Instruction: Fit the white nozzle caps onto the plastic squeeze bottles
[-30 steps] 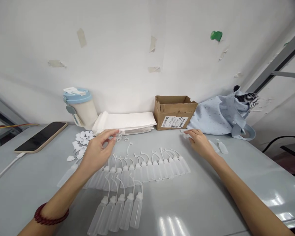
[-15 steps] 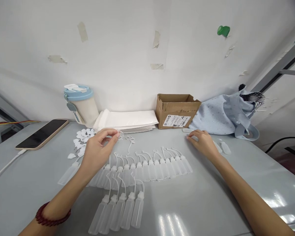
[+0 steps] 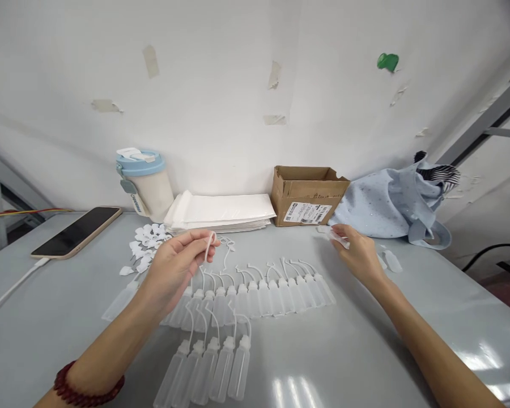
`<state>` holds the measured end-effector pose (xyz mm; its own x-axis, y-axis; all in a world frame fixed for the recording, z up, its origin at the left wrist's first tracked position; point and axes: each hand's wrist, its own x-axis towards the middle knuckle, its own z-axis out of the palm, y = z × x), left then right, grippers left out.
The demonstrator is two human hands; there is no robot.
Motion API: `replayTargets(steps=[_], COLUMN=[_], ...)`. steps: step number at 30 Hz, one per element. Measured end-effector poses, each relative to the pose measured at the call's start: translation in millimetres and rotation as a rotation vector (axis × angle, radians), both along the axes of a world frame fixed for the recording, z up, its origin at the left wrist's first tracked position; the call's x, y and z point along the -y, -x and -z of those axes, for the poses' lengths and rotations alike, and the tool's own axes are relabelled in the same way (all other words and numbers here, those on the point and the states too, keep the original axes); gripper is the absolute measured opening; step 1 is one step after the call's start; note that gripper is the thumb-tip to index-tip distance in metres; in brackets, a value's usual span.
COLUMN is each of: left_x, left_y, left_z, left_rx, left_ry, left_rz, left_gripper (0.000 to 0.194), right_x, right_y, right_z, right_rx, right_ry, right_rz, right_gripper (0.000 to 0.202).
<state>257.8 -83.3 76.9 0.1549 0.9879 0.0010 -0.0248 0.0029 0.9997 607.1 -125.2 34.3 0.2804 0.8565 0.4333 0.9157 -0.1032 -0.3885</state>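
Note:
My left hand [image 3: 170, 269] is closed in a pinch on a thin white cord [image 3: 209, 247], which loops up over the fingertips. At the right, my right hand [image 3: 359, 252] grips a small translucent plastic bottle [image 3: 340, 240] by its end, just above the table. More loose white cords [image 3: 226, 247] lie behind the left hand. Below both hands stretches a row of translucent bottles [image 3: 263, 299] with white cords at their necks. A shorter row of corded bottles [image 3: 212, 368] lies nearer to me. My left forearm partly hides the row's left end.
White plastic pieces [image 3: 147, 243] are heaped left of my hand, near a phone [image 3: 76, 232] on a cable. Along the wall stand a cup [image 3: 151, 187], white envelopes [image 3: 225, 209], a cardboard box [image 3: 308, 195] and a blue bag [image 3: 378, 201]. Loose bottles [image 3: 391, 261] lie at right.
My left hand has drawn a cord away from the loose ones, slightly right and toward me. My right hand has taken hold of a bottle near the box. The view has shifted slightly.

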Motion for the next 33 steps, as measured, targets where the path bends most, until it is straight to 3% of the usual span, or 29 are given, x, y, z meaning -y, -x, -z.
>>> replayTargets(steps=[6, 9, 12, 17, 33], left_x=[18, 28, 36, 42, 48], left_y=[-14, -22, -29, -32, -38], left_z=[-0.3, 0.4, 1.8, 8.0, 9.6], left_rx=[0.055, 0.068, 0.113, 0.149, 0.156], left_ry=[0.116, 0.172, 0.284, 0.434, 0.510], left_rz=[0.124, 0.241, 0.350, 0.371, 0.364], left_gripper=[0.026, 0.018, 0.014, 0.012, 0.014], right_x=[36, 52, 62, 65, 68], right_y=[68, 97, 115, 123, 127], right_z=[-25.8, -26.9, -23.1, -18.0, -16.0], right_rx=[-0.155, -0.353, -0.383, -0.369, -0.378], right_ry=[-0.110, -0.083, -0.031, -0.047, -0.063], right_rz=[-0.272, -0.484, -0.616, -0.698, -0.809], right_gripper=[0.018, 0.019, 0.027, 0.035, 0.052])
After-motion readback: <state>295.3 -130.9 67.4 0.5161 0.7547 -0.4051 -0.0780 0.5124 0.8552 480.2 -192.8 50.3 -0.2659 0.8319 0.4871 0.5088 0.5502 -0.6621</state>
